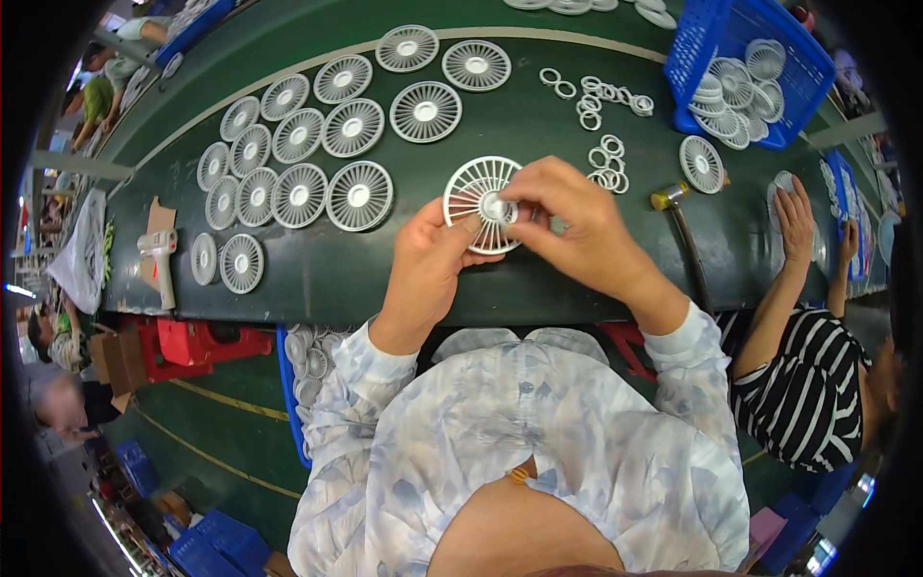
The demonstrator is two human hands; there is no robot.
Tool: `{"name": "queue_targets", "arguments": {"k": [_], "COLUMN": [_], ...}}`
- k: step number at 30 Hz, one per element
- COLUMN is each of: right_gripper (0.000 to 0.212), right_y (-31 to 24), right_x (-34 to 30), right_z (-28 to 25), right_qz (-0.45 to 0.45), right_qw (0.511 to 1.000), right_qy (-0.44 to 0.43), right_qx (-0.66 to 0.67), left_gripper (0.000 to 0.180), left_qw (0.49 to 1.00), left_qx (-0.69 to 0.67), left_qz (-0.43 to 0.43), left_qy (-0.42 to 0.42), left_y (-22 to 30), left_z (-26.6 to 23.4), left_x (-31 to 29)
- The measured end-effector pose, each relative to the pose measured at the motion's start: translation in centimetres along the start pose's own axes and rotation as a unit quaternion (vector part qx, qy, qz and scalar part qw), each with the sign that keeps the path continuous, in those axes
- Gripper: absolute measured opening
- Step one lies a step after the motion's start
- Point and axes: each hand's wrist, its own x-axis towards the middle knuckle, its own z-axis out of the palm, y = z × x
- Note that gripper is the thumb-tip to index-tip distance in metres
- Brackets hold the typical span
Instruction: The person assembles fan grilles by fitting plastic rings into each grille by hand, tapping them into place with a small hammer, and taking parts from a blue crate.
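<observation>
Wheel (480, 186), round — left hand (425, 260) grips lower-left rim; right hand (575, 223), nearer hub (491, 204), pinches small white piece (510, 213) there from the right.

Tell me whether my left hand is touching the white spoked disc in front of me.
Touching: the head view shows the left hand holding the white spoked disc, its thumb lying across the spokes.

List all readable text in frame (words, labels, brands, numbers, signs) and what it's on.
Readable text: none.
White spoked disc in the left hand: no lettering I can make out.
Pale pistol-shaped tool on the table: any marking is too small to read.
Blue basket, upper right: nothing legible.
Cardboard box, left: any print is too blurred to read.
</observation>
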Motion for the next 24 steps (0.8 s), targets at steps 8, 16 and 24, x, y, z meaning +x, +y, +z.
{"name": "queue_targets", "arguments": {"k": [8,16,24], "right_gripper": [0.03,0.029,0.032], "right_y": [0.2,-0.1,-0.7], "right_x": [-1.6,-2.1,-1.7], "right_z": [-0.3,1.2,2.6], "right_qz": [-0.049,-0.068,-0.069], "right_qw": [0.994,0.984,0.978], "right_qy": [0.034,0.106,0.184], "right_qx": [-0.088,-0.127,-0.073], "left_gripper": [0.028,0.029,0.034], "left_qw": [0.998,0.972,0.921], "left_qx": [0.046,0.139,0.244], "left_qz": [0.045,0.183,0.301], "left_qy": [0.003,0.041,0.044], "left_y": [-1.9,-3.9,-4.7], "left_z": [1.5,2.6,1.4], "left_x": [-0.6,-1.3,-1.6]}}
